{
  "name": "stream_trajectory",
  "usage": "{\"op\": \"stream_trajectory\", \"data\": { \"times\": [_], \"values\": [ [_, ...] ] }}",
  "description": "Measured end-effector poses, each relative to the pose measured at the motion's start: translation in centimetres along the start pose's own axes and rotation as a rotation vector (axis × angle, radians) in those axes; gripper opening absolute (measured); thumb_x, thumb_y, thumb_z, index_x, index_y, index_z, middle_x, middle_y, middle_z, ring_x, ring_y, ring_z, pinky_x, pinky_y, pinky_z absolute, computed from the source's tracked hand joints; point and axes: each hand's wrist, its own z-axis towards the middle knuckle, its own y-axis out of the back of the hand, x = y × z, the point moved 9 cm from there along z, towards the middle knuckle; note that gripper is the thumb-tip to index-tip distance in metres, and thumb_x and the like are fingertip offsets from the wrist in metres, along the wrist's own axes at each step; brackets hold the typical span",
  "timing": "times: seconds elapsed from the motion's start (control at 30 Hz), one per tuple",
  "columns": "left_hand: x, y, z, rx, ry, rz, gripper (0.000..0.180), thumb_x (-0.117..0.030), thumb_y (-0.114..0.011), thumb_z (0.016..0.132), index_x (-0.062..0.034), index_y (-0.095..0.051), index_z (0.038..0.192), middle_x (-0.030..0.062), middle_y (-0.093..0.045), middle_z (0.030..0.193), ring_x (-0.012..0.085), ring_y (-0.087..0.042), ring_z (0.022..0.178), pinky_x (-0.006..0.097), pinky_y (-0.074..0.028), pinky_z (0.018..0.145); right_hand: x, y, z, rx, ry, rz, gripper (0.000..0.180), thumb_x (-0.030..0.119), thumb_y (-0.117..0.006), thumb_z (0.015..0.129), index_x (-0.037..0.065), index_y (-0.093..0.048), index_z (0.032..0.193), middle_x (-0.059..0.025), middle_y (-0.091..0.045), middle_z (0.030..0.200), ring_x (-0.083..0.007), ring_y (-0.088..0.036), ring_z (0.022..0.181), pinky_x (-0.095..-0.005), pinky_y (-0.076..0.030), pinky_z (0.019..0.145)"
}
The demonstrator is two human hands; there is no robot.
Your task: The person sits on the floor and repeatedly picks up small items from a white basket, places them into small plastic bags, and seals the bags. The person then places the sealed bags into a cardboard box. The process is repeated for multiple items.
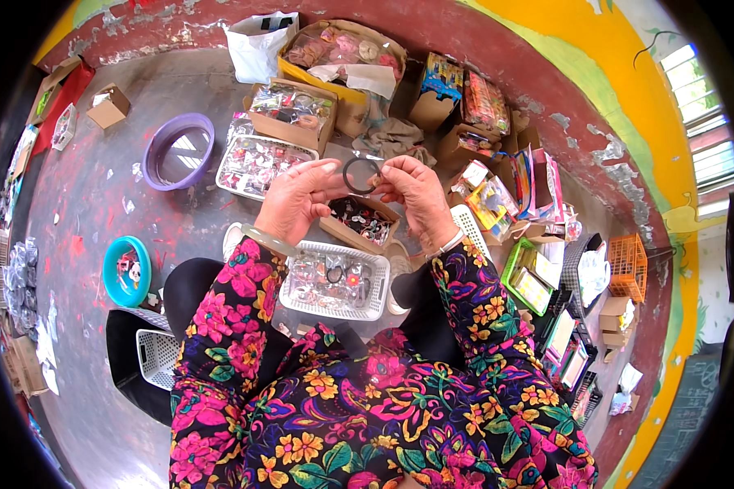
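Note:
My left hand (296, 199) and my right hand (416, 196) are raised in front of me. Between them a small clear plastic bag (340, 162) is stretched, its left side pinched by my left fingers. A black hair tie (348, 181) shows at the bag's right part, and my right fingers close on it; whether it lies inside or against the film I cannot tell. Below my hands a cardboard box (373, 241) holds dark small pieces. Nearer me stands a white plastic basket (334, 311) with bagged hair ties and ornaments.
Ahead, a white tray (225, 177) of packed trinkets stands beside a cardboard box (324, 134). A purple basin (149, 169) and a teal basin (108, 281) are at left. At right are a green basket (507, 281) and an orange crate (628, 265).

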Motion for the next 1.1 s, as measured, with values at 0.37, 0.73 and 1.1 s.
{"op": "stream_trajectory", "data": {
  "times": [0.37,0.73,1.1],
  "values": [
    [0.7,0.6,0.4,-0.014,0.009,0.191,0.021,-0.022,-0.054,0.087,-0.0036,-0.06,0.096,0.0055,-0.067,0.089,0.0122,-0.064,0.079,0.017,-0.038,0.05,-0.4,-0.4,-0.1,0.02,-0.046,-0.009,0.015,0.01,-0.063,0.08,0.002,-0.059,0.092,-0.0055,-0.063,0.075,-0.0084,-0.056,0.06,-0.0188,-0.043,0.054],
    [0.3,2.0,0.4,-0.122,-0.027,0.315,0.024,-0.022,-0.053,0.088,-0.0053,-0.06,0.103,0.0049,-0.065,0.094,0.0103,-0.062,0.085,0.016,-0.037,0.054,-0.3,0.8,-0.5,-0.032,0.029,0.024,0.011,0.007,-0.064,0.079,0.002,-0.061,0.089,-0.002,-0.061,0.077,-0.0083,-0.057,0.063,-0.0187,-0.045,0.055],
    [-4.8,4.8,-1.2,-0.26,-0.282,0.206,0.028,-0.02,-0.046,0.09,0.002,-0.055,0.104,0.0108,-0.063,0.1,0.0122,-0.06,0.091,0.018,-0.043,0.062,-9.5,2.9,0.4,0.027,0.014,-0.847,0.018,0.013,-0.067,0.069,0.002,-0.064,0.083,-0.0051,-0.062,0.071,-0.0129,-0.057,0.065,-0.0259,-0.045,0.061]
  ]
}}
